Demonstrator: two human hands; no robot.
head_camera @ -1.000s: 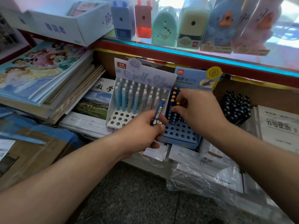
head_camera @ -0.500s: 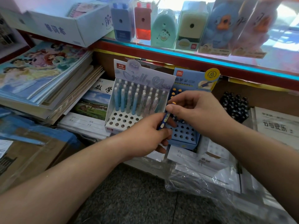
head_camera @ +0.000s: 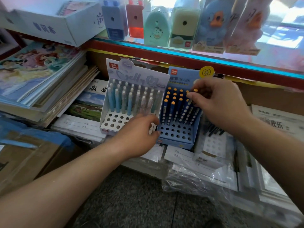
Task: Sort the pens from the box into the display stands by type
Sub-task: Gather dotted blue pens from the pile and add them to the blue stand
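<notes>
Exercise books underneath, boxed pencil sharpeners above.
My right hand pinches a blue pen over the blue stand; my left hand hangs loosely curled beside it.

Two bare arms show: the left arm and the right arm. Nothing is worn on either arm as far up as can be seen. The left grip and the right grip are bare too. The fingernails look short and plain.
</notes>
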